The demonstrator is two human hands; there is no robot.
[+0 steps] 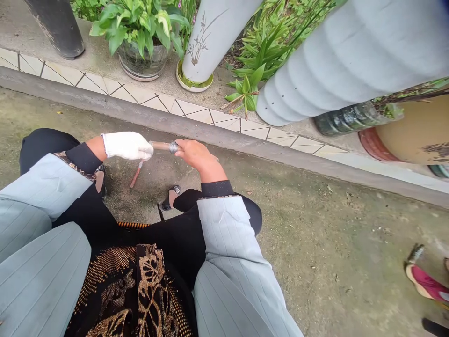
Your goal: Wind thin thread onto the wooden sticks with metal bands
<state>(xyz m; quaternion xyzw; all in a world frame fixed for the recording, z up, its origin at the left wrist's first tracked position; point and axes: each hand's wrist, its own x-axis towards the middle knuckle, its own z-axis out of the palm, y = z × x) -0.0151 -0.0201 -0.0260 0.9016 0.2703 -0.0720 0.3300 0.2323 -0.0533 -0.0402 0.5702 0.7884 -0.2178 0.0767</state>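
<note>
My left hand (129, 145), in a white knitted glove, is closed at the left end of a light-brown wooden stick (160, 145). Bare fingers of my right hand (197, 154) wrap around the stick's other end. Between the two hands, close to the right one, grey wire (173, 147) is coiled round the stick. A thin strand seems to run from the coil towards the glove. Below the glove a slim reddish rod (135, 176) with a greyish upper end slants down; whether the glove grips it cannot be made out.
Ahead runs a low tiled ledge (140, 96) bearing a potted leafy plant (143, 58), a pale cylindrical pot (206, 42) and a large ribbed white pot (336, 61). Concrete ground (333, 243) lies around my feet. Another person's red shoe (426, 283) shows at right.
</note>
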